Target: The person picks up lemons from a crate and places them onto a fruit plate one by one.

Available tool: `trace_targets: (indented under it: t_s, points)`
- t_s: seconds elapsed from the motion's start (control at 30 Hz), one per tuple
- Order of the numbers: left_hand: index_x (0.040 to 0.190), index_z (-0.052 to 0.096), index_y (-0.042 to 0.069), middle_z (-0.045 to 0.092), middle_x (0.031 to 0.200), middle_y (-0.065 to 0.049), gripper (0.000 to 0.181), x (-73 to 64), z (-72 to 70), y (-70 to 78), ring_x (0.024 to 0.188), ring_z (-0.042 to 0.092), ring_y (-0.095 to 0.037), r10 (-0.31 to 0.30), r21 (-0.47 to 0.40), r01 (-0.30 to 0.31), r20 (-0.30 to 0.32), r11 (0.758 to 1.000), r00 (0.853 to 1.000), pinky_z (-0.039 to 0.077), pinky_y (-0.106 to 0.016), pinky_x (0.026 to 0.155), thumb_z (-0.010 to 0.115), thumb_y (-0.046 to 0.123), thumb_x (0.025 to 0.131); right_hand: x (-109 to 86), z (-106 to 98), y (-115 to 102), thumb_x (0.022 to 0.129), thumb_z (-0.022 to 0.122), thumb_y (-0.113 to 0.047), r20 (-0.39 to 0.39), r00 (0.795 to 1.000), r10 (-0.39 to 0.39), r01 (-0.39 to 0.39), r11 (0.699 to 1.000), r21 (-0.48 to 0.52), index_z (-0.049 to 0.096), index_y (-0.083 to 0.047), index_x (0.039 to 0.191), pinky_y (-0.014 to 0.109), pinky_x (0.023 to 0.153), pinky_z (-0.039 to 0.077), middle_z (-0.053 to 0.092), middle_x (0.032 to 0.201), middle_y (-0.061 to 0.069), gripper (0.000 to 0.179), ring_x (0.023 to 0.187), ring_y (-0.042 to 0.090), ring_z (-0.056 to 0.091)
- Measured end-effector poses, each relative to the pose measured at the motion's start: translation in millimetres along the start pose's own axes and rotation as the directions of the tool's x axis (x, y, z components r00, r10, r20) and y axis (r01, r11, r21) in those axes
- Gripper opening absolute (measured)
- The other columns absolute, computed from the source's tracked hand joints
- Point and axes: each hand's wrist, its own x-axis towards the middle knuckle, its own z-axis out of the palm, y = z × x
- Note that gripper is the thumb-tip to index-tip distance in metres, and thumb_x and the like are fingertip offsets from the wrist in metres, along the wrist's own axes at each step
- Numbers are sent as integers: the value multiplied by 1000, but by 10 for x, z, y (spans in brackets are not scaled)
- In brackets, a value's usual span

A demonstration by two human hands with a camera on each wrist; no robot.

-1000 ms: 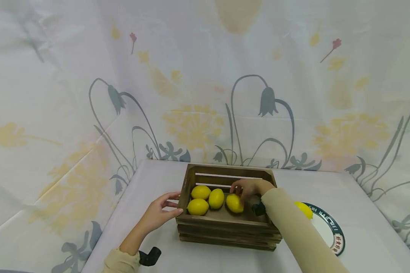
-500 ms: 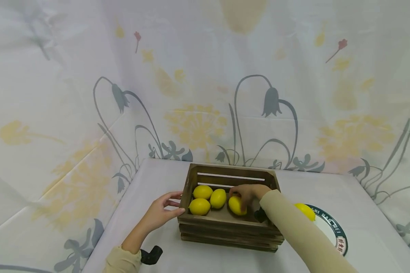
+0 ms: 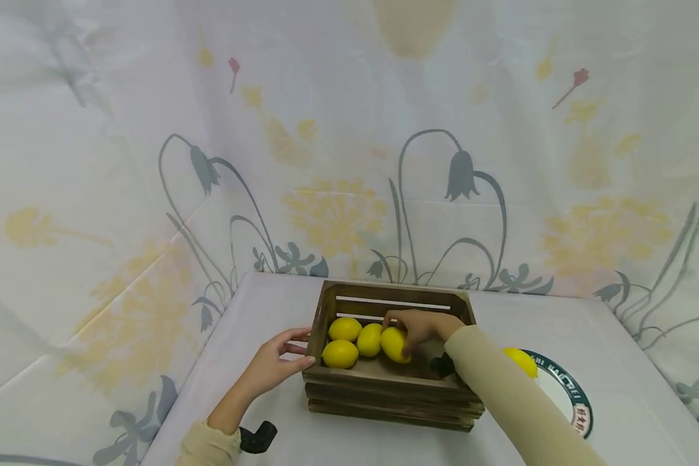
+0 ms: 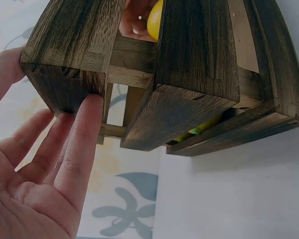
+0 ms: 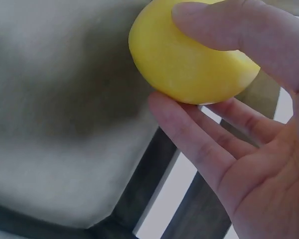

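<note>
Well, one lemon was held in the right grip, pinned between thumb and fingertips, the gap set by the lemon's girth and no wider! Up close in the right-wrist view, the thumb was seen laid over one flank, with the fingers brought up against the other. And the key relation was found here: from the right palm, the lemon was placed off to the left, its long axis slanted from far left to near right inside the crate. Clearly the right grip was the nearer; by the left grip only the crate's left side was touched, thumb at the front corner, fingers spread and almost straight, no lemon taken. Just left of the held lemon, tight quarters: three more lemons were bunched at that end, and whether the nearest was touched could not be told. Nor could it be made out whether the held one was raised off the crate's floor. Out right, another lemon was spotted by the rim of a plate on the worktop, partly covered by the right sleeve.
</note>
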Motion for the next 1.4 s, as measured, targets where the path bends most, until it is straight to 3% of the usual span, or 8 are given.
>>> trace_targets:
  t_s: [0.27, 0.53, 0.73, 0.93, 1.13, 1.4]
  points:
    - [131, 51, 6, 53, 124, -16, 54, -11, 2, 5, 102, 58, -27, -3, -1, 3, -4, 1000, 1000, 51, -28, 76, 71, 21, 84, 5, -33, -29, 70, 78, -4, -61, 985, -162, 166, 984, 71, 47, -16, 119, 40, 88, 43, 49, 114, 10, 59, 104, 23, 48]
    - [132, 50, 6, 53, 124, -17, 53, -3, 24, 9, 102, 58, -28, -6, -5, 6, -4, 1000, 1000, 51, -28, 75, 70, 16, 84, -70, -83, -123, 74, 76, -6, -130, 960, -248, 270, 943, 194, 43, -12, 123, 36, 78, 49, 52, 112, 12, 58, 92, 23, 59]
    - [130, 50, -1, 54, 120, -21, 50, -58, 18, 224, 101, 58, -33, 0, 14, 0, -6, 1000, 1000, 51, -29, 74, 69, 12, 85, -125, -95, -165, 76, 75, -5, -223, 930, -293, 348, 896, 274, 40, -9, 126, 35, 76, 50, 48, 116, 16, 61, 91, 24, 60]
    - [129, 50, -3, 53, 120, -22, 49, -104, 12, 378, 101, 57, -35, -14, 14, 14, -2, 1000, 1000, 51, -29, 75, 68, 10, 85, -207, -111, -197, 76, 76, -9, -355, 894, -273, 388, 868, 309, 41, -6, 127, 39, 80, 50, 47, 117, 19, 62, 98, 29, 59]
    - [129, 49, -3, 54, 120, -23, 50, -105, 16, 371, 101, 58, -36, 1, 5, -1, -1, 1000, 1000, 51, -29, 74, 68, 9, 85, -319, -146, -244, 75, 77, -8, -476, 862, -175, 384, 839, 386, 40, -9, 131, 41, 81, 49, 45, 117, 19, 67, 100, 32, 58]
    - [129, 50, -3, 54, 120, -23, 49, -108, 20, 362, 101, 58, -35, -1, 13, 1, -3, 1000, 1000, 51, -29, 75, 68, 11, 85, -557, -232, -453, 76, 73, 3, -591, 799, -108, 425, 797, 428, 36, -3, 132, 39, 77, 51, 40, 120, 25, 67, 97, 36, 59]
